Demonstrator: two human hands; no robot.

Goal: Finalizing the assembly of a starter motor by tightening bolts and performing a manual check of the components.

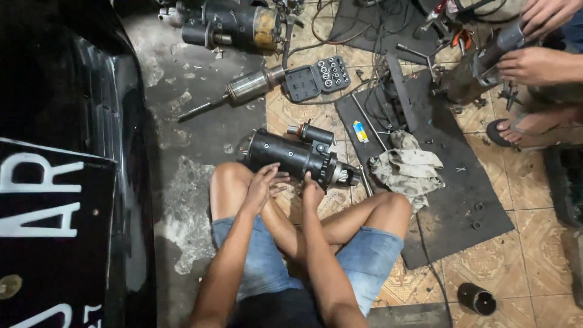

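The black starter motor was steadied on the floor just ahead of the knees — left hand cupped on its body, right hand gripping the nose end — best kept braced against rolling.

Dim, warm light, soft focus — perhaps edge-warped

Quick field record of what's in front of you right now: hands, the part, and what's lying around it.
Left hand: resting on the black starter motor
Right hand: gripping the motor's near side
Motor position: on the floor between the knees, gear end to the right
Rag: right of the motor, on a dark mat
Socket set: open, beyond the motor
Armature: lying left of the socket set
Other person's hands: top right, on another unit
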